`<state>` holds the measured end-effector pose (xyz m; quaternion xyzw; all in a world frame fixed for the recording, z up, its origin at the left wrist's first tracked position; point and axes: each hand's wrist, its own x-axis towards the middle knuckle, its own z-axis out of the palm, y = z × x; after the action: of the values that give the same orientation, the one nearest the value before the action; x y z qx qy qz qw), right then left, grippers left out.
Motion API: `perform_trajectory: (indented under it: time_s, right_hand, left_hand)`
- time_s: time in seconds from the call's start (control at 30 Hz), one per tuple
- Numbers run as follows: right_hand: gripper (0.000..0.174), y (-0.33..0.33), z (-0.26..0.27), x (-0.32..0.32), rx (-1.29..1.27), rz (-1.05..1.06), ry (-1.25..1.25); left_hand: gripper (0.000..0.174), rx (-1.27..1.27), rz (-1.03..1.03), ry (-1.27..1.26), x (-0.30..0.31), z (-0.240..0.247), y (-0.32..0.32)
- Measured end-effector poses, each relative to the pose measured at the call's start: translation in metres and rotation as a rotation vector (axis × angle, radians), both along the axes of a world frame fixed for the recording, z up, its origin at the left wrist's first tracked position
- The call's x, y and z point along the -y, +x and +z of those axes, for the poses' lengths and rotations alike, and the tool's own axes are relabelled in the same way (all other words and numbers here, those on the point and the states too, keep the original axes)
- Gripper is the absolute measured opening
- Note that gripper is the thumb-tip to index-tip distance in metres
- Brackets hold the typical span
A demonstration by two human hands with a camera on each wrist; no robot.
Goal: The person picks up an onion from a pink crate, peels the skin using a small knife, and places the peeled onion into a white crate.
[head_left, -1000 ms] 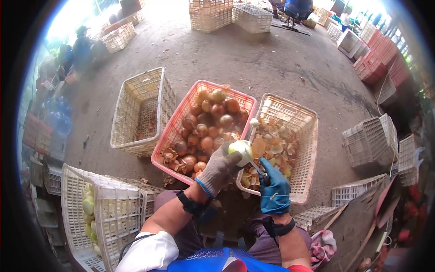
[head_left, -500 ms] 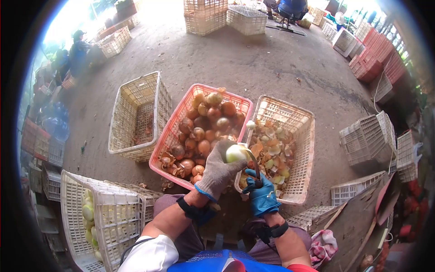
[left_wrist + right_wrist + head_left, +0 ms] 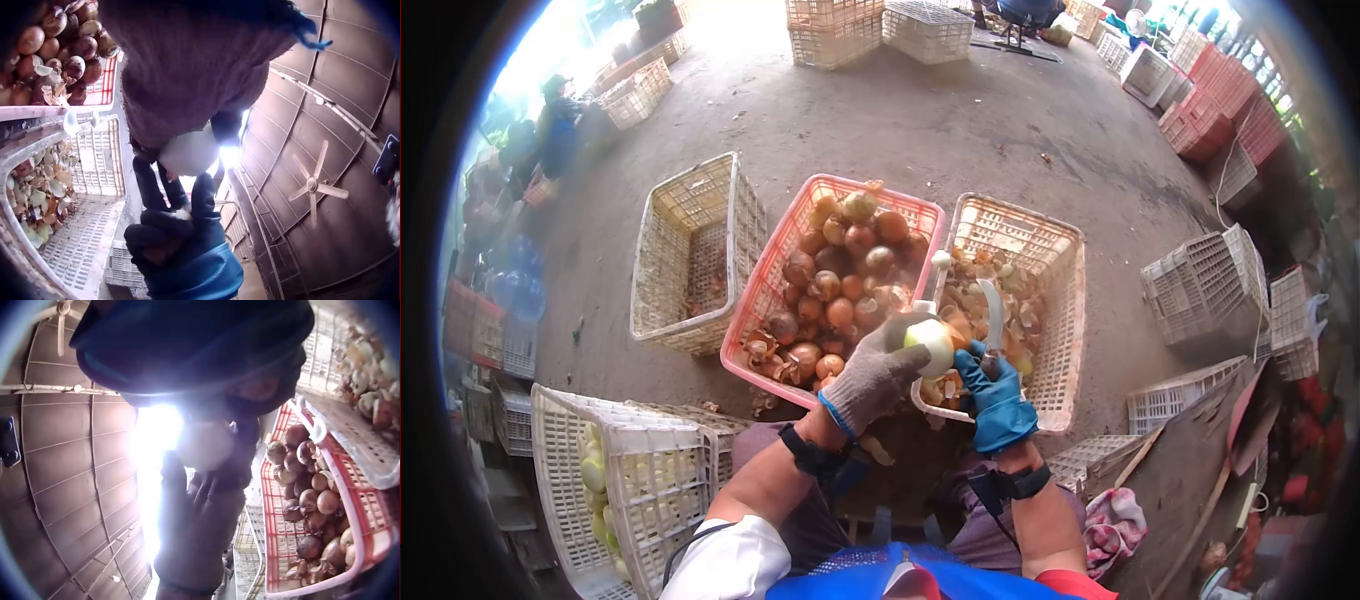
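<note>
In the head view my left hand (image 3: 872,372), in a grey knit glove, holds a pale peeled onion (image 3: 933,346) by its side. My right hand (image 3: 1000,408), in a blue rubber glove, grips a knife by its handle. The knife's curved blade (image 3: 994,308) points up and away, just right of the onion. Blue thumb and fingertips are right at the onion's right side, where a bit of brown skin shows. From the left wrist, the onion (image 3: 190,153) appears between both gloves; the right wrist view shows it partly, with the blade hidden.
A pink crate (image 3: 768,384) of unpeeled onions stands ahead, beside a white crate (image 3: 1062,330) of onion skins. Another white crate (image 3: 747,235) is further left. Peeled onions (image 3: 594,475) lie in a crate near my left knee. Stacked crates (image 3: 1205,285) line the right side.
The blade was at the onion half a second ago; now it stands upright, apart from it. The onion has turned in my left hand, and my right hand has shifted slightly right.
</note>
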<state>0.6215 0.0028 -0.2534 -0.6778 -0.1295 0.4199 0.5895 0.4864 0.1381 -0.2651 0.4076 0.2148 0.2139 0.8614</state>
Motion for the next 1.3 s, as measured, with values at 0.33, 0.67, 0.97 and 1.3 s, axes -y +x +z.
perform_trajectory:
  time_s: [0.33,0.67,0.97,1.3]
  right_hand:
    - [0.035,-0.006,0.022,0.007,0.394,0.137,0.067]
    - [0.046,0.003,0.020,0.017,0.595,0.344,0.130]
    - [0.043,0.004,0.015,0.020,0.635,0.373,0.120]
    - [0.035,0.011,0.008,0.020,0.620,0.327,0.055]
  left_hand:
    - [0.057,-0.315,-0.057,0.217,0.014,0.024,0.001]
    - [0.059,-0.373,-0.167,0.496,0.011,0.023,-0.004]
    - [0.058,-0.385,-0.210,0.552,0.010,0.013,-0.005]
    - [0.059,-0.306,-0.227,0.583,0.014,0.012,-0.005]
